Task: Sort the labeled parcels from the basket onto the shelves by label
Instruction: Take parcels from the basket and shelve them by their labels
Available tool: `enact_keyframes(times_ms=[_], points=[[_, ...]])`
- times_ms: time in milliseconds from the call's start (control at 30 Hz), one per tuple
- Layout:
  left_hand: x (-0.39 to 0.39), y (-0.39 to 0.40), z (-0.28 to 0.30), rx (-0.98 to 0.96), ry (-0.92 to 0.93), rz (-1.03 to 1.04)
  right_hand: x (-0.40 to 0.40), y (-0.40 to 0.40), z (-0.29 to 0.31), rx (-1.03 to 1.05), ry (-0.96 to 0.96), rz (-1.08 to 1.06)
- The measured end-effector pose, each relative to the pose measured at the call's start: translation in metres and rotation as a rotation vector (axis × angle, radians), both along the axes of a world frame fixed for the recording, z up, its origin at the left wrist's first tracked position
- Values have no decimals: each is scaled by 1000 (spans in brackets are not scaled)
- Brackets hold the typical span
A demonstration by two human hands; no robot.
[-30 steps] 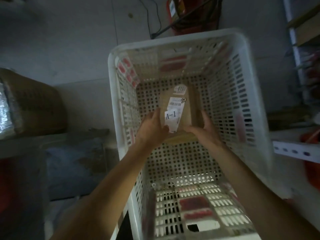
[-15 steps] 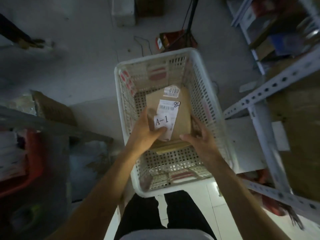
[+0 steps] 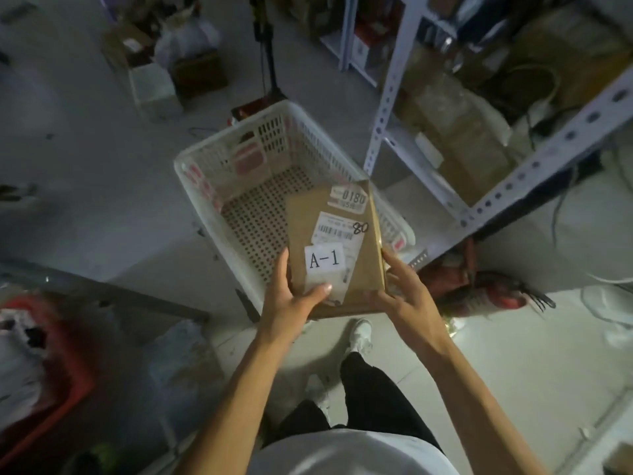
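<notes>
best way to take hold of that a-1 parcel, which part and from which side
Take the flat brown parcel by its two long side edges near the end closest to the person, one hand from each side, as the left hand and right hand do. It is thin and broad, and this grip leaves the A-1 label readable.

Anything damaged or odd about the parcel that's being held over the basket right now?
The cardboard parcel looks intact, gripped by the left hand and right hand. Its labels are layered untidily: the A-1 label is stuck over the barcode label, and the top sticker has ragged, torn edges.
</notes>
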State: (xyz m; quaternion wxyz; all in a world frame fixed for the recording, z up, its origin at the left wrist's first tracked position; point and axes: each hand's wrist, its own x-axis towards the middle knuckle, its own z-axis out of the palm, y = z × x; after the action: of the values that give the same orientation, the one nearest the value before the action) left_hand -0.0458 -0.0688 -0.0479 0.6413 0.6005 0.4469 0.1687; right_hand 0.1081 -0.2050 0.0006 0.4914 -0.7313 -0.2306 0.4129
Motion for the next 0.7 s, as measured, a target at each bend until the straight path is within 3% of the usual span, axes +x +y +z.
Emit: enact_keyframes(times_ms=[267,400,700], points=[[35,-81,13,80,20,-356,-14,-121,-7,-12,-40,-313],[80,-137,25,80,-54,-562,-10,-178,-3,-21,-109,-515],[255,-306,100,-57,-250,-946,102,-352,60,84,-346,-891]])
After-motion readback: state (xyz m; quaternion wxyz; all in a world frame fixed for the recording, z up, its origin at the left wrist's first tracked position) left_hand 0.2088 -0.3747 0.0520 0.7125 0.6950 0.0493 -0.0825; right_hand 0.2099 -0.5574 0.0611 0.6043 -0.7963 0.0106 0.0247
